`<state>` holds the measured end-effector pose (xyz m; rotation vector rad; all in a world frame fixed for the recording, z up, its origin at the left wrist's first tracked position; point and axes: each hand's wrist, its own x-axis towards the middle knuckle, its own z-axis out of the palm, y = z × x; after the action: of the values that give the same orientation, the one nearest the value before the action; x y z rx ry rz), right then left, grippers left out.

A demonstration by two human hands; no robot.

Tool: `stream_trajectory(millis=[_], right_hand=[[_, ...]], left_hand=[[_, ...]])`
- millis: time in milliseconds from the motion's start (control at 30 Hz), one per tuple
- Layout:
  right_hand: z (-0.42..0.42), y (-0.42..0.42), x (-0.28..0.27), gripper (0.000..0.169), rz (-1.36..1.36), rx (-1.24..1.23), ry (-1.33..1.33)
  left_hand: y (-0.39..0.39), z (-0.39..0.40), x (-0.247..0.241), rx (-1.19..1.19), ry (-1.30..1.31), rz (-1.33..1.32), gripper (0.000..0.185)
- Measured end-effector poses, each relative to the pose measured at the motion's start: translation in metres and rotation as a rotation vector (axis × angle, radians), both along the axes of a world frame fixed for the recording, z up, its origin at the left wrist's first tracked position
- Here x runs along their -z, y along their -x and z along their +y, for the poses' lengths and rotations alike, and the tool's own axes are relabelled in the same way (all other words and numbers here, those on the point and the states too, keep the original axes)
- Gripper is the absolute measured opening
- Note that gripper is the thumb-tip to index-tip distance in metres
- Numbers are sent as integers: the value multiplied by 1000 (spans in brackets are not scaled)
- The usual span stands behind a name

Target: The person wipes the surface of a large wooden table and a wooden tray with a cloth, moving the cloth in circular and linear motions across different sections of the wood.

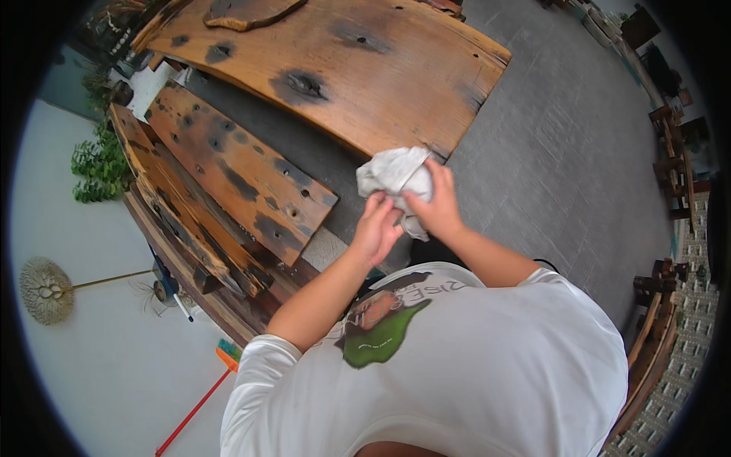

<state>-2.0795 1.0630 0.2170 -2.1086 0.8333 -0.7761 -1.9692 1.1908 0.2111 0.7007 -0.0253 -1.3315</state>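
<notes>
A crumpled white cloth (394,174) is bunched between my two hands, close to the near corner of a large wooden slab table (354,74). My left hand (377,228) touches the cloth's lower edge with its fingertips, the fingers curled and partly spread. On the cloth's other side, my right hand (437,200) grips it between thumb and fingers. The tabletop bears dark knots and burn-like patches. Whether the cloth touches the table corner is hard to tell.
A wooden bench (240,171) with dark spots and holes stands left of the table, beside rough-edged timber slabs (171,211). Grey tiled floor (548,125) lies to the right. A red-handled broom (194,411) leans at lower left, near a green plant (103,165) and the white wall.
</notes>
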Motion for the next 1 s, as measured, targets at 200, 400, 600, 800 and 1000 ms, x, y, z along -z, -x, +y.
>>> stream_trajectory(millis=[200, 400, 600, 800, 1000], right_hand=[[-166, 7, 75, 67, 239, -86, 88], [-227, 7, 176, 70, 562, -348, 319], [-221, -76, 160, 63, 659, -288, 190], [-266, -187, 197, 55, 502, -150, 250], [-303, -132, 196, 47, 550, -674, 368]], left_hand=[[2, 4, 85, 328, -401, -377, 39], [29, 194, 264, 367, -1288, -1103, 33], [97, 202, 229, 406, -1283, -643, 23], [56, 62, 256, 74, -1137, -707, 26], [-92, -120, 269, -277, -1000, -334, 33]])
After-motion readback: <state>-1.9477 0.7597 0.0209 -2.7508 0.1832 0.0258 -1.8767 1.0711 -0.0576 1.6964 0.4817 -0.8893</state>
